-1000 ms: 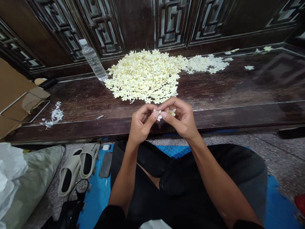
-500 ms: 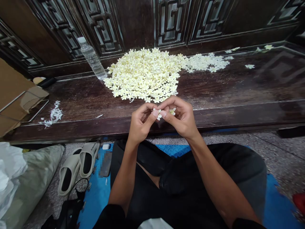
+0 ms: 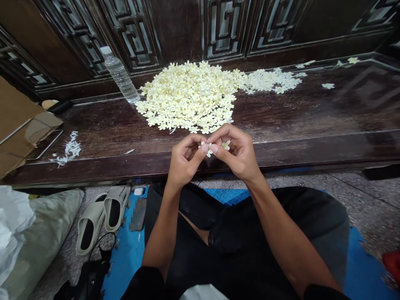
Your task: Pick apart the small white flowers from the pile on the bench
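White and small, one flower is between the fingertips of your two hands, near the front edge of the dark wood counter. Your left hand has a narrow grip: thumb and forefinger close on one side of this flower. Your right hand pinches it from the other side, also with a narrow grip, so both hands meet at the same flower. Inside the curl of your right hand you have a second flower, with its petals spread; which fingers hold it, I cannot tell.

Just beyond your hands, a big pile of pale yellow-white flowers lies on the counter. On its right side it becomes a thinner, whiter layer, and one loose flower lies well apart, farther to the right. A clear bottle with a white cap stands just beside the left edge of the pile. More to the left, near the carton, you have a small heap of thin white bits. Behind everything rise carved panels of dark wood.

You sit with bent legs on a blue mat. At your left are a pair of pale slippers and, nearer to your leg, a small white case.
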A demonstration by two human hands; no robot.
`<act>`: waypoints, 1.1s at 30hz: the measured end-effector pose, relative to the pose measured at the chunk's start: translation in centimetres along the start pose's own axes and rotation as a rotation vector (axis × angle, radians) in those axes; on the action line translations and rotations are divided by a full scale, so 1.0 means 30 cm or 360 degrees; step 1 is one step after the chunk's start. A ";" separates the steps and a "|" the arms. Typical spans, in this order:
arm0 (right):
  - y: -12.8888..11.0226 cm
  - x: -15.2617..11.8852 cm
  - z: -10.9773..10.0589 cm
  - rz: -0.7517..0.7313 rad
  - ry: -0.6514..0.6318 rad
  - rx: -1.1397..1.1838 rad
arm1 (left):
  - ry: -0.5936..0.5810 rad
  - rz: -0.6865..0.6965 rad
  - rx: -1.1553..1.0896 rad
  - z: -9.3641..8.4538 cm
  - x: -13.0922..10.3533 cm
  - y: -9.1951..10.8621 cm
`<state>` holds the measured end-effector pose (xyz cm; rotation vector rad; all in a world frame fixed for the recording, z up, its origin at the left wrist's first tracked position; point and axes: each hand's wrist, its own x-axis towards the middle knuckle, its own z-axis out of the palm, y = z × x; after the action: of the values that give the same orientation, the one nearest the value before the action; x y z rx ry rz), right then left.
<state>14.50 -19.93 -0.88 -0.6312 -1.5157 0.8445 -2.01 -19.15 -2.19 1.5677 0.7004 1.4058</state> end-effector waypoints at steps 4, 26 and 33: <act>0.002 0.001 -0.001 -0.0005 -0.0016 0.0036 | -0.0003 0.0016 -0.0018 0.000 0.002 0.000; 0.005 -0.006 -0.003 0.0045 -0.0040 0.0116 | -0.0017 0.0027 0.0021 -0.004 -0.004 -0.006; 0.003 -0.007 -0.002 0.0036 -0.0035 0.0097 | -0.0027 0.0032 0.0002 -0.003 -0.004 -0.003</act>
<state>14.58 -20.02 -1.07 -0.5972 -1.4992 0.9140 -2.11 -19.19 -2.34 1.5898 0.6774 1.4054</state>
